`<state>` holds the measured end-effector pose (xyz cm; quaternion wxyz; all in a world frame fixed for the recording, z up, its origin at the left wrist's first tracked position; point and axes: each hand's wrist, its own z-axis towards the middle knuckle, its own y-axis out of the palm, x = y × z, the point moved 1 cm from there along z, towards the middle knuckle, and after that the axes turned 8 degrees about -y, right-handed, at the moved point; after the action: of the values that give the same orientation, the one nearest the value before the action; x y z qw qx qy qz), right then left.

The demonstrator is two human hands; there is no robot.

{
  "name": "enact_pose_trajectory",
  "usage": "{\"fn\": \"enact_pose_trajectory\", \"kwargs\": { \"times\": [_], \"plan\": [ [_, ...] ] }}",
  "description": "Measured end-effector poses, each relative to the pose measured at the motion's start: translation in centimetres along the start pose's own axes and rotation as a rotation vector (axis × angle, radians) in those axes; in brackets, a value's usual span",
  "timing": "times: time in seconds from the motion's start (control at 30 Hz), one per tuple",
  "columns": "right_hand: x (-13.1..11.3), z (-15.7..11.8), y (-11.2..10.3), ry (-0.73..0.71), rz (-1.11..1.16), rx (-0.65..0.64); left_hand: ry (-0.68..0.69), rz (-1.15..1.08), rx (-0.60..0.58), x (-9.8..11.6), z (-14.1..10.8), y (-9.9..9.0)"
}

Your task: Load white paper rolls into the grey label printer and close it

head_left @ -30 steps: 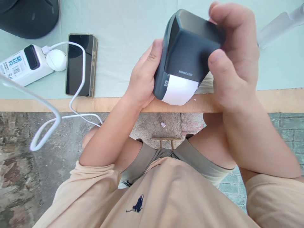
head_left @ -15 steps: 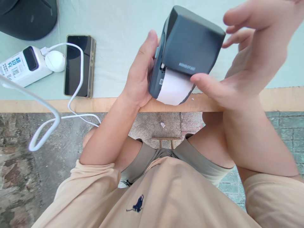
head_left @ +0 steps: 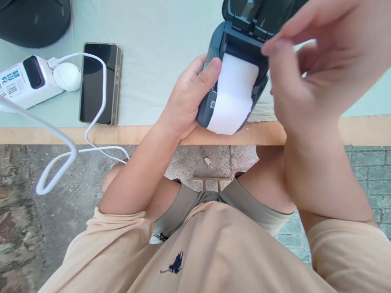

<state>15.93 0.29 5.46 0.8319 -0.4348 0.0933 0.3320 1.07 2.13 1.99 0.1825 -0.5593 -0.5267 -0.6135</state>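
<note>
A dark label printer (head_left: 210, 97) is tilted above the table's front edge, its lid (head_left: 256, 16) swung up at the top. White paper (head_left: 233, 97) lies in its compartment and hangs over the near end, with a ragged right edge. My left hand (head_left: 192, 95) is wrapped round the printer's left side, thumb on the rim beside the paper. At the right side of the opened lid is my right hand (head_left: 317, 61), thumb and index finger brought together near the compartment's edge. Whether they pinch anything is too blurred to tell.
A phone (head_left: 97, 85) lies on the left of the table (head_left: 152, 61). Beside it are a white power device (head_left: 36, 81) with a round white plug (head_left: 67, 76) and a looping white cable (head_left: 61, 134). A black object (head_left: 36, 24) stands at the top left.
The printer's lid has gone from closed to raised, uncovering the compartment and more paper. My right hand's spread fingers have come together near the lid, and my left thumb has moved onto the rim.
</note>
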Motion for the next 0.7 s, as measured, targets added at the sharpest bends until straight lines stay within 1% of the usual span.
{"fn": "enact_pose_trajectory", "kwargs": {
  "times": [0.03,0.07,0.13,0.23,0.3,0.37,0.43,0.5,0.57,0.63,0.67,0.7],
  "plan": [
    [0.1,0.1,0.0,-0.063,-0.113,-0.112,-0.007,0.006,0.000,0.0,0.0,0.0],
    [0.3,0.3,0.0,-0.090,-0.187,-0.249,-0.013,0.013,-0.001,0.1,0.0,-0.1],
    [0.5,0.8,-0.1,-0.059,-0.273,-0.451,-0.020,0.018,-0.002,0.1,-0.1,-0.1],
    [0.1,1.6,-0.1,0.009,-0.335,-0.651,-0.030,0.004,-0.013,0.2,-0.2,-0.1],
    [-0.3,2.0,-0.2,0.004,-0.383,-0.707,-0.030,-0.010,-0.021,0.2,-0.2,-0.1],
    [-0.6,2.3,-0.6,-0.002,-0.370,-0.700,-0.021,-0.024,-0.017,0.1,-0.2,-0.2],
    [-0.8,2.4,-1.2,-0.008,-0.259,-0.640,-0.014,-0.035,-0.009,0.1,-0.1,-0.2],
    [-0.6,2.2,-2.1,0.047,-0.077,-0.597,-0.012,-0.035,-0.003,0.0,-0.1,-0.3],
    [-0.1,1.8,-2.8,0.168,0.177,-0.542,-0.006,-0.031,-0.001,0.0,-0.1,-0.3],
    [0.7,1.1,-3.1,0.266,0.421,-0.408,-0.009,-0.028,0.000,0.1,-0.1,-0.3],
    [1.2,0.7,-3.1,0.279,0.480,-0.318,-0.014,-0.023,0.000,0.1,0.0,-0.3],
    [1.7,0.3,-3.1,0.256,0.466,-0.230,-0.023,-0.013,0.003,0.1,0.0,-0.2]
  ]
}}
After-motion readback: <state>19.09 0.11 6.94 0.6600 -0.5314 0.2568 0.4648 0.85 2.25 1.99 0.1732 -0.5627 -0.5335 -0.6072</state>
